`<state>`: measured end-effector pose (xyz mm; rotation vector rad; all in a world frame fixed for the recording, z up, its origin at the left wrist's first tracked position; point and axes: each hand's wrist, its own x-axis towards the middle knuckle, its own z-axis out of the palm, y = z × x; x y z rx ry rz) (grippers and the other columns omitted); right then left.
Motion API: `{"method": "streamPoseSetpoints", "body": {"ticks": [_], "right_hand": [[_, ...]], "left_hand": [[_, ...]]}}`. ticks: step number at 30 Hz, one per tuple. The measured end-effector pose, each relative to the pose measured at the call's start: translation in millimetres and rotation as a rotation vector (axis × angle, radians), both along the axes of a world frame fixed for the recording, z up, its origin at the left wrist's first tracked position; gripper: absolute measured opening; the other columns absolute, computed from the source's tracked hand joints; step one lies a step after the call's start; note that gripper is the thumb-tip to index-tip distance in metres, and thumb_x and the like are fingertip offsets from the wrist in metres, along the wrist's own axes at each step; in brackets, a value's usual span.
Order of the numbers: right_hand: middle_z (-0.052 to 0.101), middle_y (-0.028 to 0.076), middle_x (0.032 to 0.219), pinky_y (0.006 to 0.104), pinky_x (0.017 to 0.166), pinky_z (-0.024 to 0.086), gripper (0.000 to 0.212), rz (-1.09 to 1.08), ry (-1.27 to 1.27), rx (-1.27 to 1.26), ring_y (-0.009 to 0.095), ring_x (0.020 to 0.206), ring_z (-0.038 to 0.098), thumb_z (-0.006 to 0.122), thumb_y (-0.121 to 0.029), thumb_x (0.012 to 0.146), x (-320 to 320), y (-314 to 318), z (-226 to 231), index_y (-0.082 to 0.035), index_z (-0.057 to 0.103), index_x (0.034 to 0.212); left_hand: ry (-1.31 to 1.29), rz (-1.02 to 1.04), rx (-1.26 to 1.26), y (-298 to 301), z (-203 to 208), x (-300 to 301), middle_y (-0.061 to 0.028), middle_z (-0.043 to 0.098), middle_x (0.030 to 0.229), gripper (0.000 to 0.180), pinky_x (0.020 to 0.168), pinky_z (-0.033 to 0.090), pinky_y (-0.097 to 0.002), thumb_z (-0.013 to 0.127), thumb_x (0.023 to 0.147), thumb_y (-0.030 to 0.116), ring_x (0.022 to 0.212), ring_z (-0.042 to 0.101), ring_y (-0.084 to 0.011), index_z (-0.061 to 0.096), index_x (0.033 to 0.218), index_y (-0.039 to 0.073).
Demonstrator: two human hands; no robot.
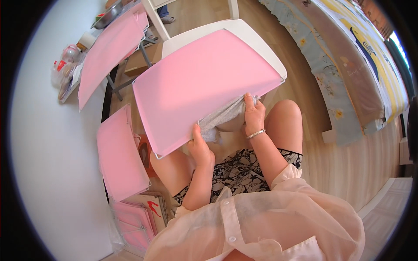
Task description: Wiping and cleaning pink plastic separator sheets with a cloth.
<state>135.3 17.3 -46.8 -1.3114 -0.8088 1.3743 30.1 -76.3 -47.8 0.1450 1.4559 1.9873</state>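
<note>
A pink fabric panel [204,82] with a thin wire frame rests on a white chair [270,56], tilted with its near edge toward my lap. Along that near edge a grey cloth [222,115] is stretched between my two hands. My left hand [200,147] is closed on the cloth's left end, thumb up by the panel's edge. At its other end, my right hand [254,115], below a bracelet, grips the bunched cloth near the panel's right corner. The fingers underneath are hidden, so I cannot tell whether they also hold the panel.
More pink panels [119,156] lean by the wall at left, with others [113,48] on a folding stand behind. Folded pink pieces [133,222] sit low at left. A bed [352,69] with patterned covers stands at right. Another person's foot [167,19] shows beyond the chair.
</note>
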Motion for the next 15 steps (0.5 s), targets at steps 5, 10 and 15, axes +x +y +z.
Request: {"method": "streamPoseSetpoints", "body": {"ticks": [5,10,15], "right_hand": [[0.05,-0.001,0.066,0.0234,0.054,0.037,0.028,0.065,-0.151,0.13,0.007,0.06,0.042,0.05,-0.024,0.083,-24,-19,-8,0.003,0.055,0.079],[0.053,0.003,0.066,0.025,0.055,0.04,0.031,0.012,-0.066,0.023,0.009,0.061,0.046,0.049,-0.025,0.083,-17,-21,7,0.005,0.055,0.08],[0.052,0.004,0.063,0.0278,0.053,0.039,0.031,-0.06,0.034,-0.051,0.01,0.058,0.045,0.049,-0.022,0.082,15,5,2,0.007,0.054,0.073]], "left_hand": [[0.005,-0.199,-0.163,23,-10,12,-0.003,0.056,0.08,0.026,0.062,0.041,-0.0244,0.053,0.082,0.022,0.07,0.049,-0.0092,0.057,0.083,-0.003],[-0.002,-0.104,-0.03,33,0,20,-0.002,0.055,0.076,0.025,0.057,0.04,-0.0237,0.056,0.079,0.022,0.066,0.047,-0.0078,0.058,0.079,-0.003],[0.071,-0.053,0.006,18,0,13,-0.0043,0.056,0.088,0.024,0.066,0.041,-0.0229,0.055,0.08,0.019,0.077,0.051,-0.0093,0.057,0.089,-0.003]]}}
